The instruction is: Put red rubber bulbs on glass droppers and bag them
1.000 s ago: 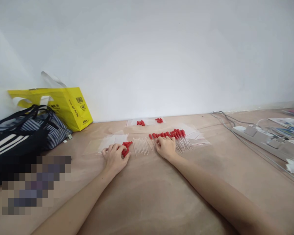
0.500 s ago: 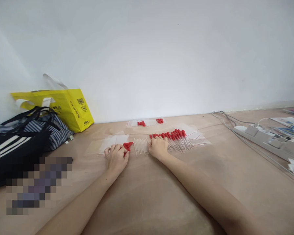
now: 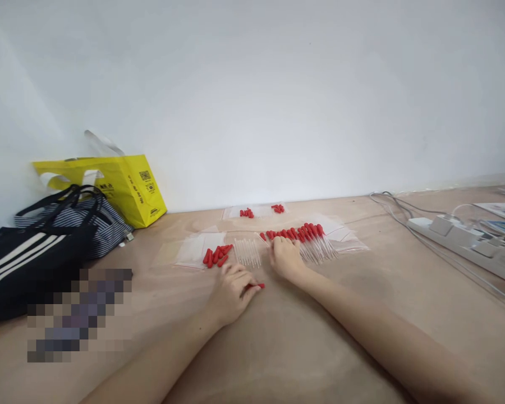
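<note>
My left hand [image 3: 234, 292] is closed in a pinch on a small red cap [image 3: 261, 286], just above the table. Close by it, a loose pile of red caps [image 3: 216, 255] lies on a clear plastic bag [image 3: 189, 249]. Thin white sticks [image 3: 247, 252] lie side by side between the hands. My right hand [image 3: 288, 258] is closed on a thin white stick [image 3: 264, 240], which pokes out to the upper left of the fingers. Beside that hand runs a row of white sticks with red caps on their far ends [image 3: 313, 231].
At the back, another clear bag [image 3: 231, 212] holds small groups of red caps. A yellow bag [image 3: 130, 191] and a black striped bag [image 3: 37, 264] stand on the left. On the right lie a white power strip [image 3: 421, 227] and grey cables [image 3: 389, 209]. A blurred patch covers the left front.
My left hand has moved right and nearer from the cap pile, now with a red cap. My right hand now has a white stick showing from its fingers. The view has shifted slightly.
</note>
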Motion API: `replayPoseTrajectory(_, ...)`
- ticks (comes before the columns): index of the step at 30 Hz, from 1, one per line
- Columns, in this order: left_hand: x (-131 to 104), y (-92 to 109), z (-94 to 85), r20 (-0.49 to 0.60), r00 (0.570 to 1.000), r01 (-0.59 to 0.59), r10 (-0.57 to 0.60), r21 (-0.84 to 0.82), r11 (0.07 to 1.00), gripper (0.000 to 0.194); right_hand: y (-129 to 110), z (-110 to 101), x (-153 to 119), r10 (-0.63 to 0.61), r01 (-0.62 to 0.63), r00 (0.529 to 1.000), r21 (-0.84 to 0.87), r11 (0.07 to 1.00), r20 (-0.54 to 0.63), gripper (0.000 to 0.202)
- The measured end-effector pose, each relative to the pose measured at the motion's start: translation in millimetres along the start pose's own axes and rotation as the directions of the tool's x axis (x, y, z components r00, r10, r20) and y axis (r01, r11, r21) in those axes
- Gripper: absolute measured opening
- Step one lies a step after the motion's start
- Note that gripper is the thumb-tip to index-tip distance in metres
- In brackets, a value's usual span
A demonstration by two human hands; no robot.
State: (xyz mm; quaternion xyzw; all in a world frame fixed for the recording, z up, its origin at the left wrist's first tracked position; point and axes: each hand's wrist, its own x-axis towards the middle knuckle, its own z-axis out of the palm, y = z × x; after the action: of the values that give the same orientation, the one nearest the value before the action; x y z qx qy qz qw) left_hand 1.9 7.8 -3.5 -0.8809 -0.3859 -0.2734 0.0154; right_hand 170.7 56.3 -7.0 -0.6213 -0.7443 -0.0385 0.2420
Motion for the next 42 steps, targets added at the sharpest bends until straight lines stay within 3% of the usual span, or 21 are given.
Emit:
replayPoseTrajectory(4,-1.0,6.6,5.2,0.069,0.997,0.043,-0.039,-0.061,0.997,0.013,41.3,-5.1,-29.0,-0.159,0.166,0.986,0.258,0.952,-0.049,0.016)
replayPoseTrajectory(8,-0.4,2.2,7.2,0.065,0.997,0.051,-0.049,-0.031,0.998,0.015,64.9,-12.9,-48.0,-0.255,0.279,0.960,0.331,0.901,-0.116,0.024)
replayPoseTrajectory(11,0.4,0.2,6.0,0.036,0.996,0.080,-0.080,-0.017,0.997,0.014,62.3,-18.6,-54.5,-0.301,0.310,0.950,0.338,0.889,-0.079,0.029)
replayPoseTrajectory(18,2.2,1.0,2.8,0.021,0.979,0.204,-0.204,0.002,0.979,0.012,40.1,-16.9,-61.2,-0.378,0.368,0.924,0.390,0.844,-0.053,0.021)
replayPoseTrajectory(25,0.4,0.9,5.1,0.006,0.982,0.191,-0.191,-0.009,0.982,0.012,36.0,-15.2,-62.5,-0.394,0.401,0.913,0.393,0.827,-0.102,0.021)
replayPoseTrajectory(36,5.3,2.3,5.4,0.100,0.956,0.286,-0.274,-0.130,0.949,0.018,32.1,-11.3,-61.8,-0.432,0.455,0.888,0.424,0.783,-0.157,0.019)
replayPoseTrajectory(42,3.8,1.0,5.4,0.104,0.960,0.272,-0.258,-0.148,0.951,0.020,35.8,-12.0,-56.4,-0.542,0.587,0.809,0.331,0.739,-0.227,0.022)
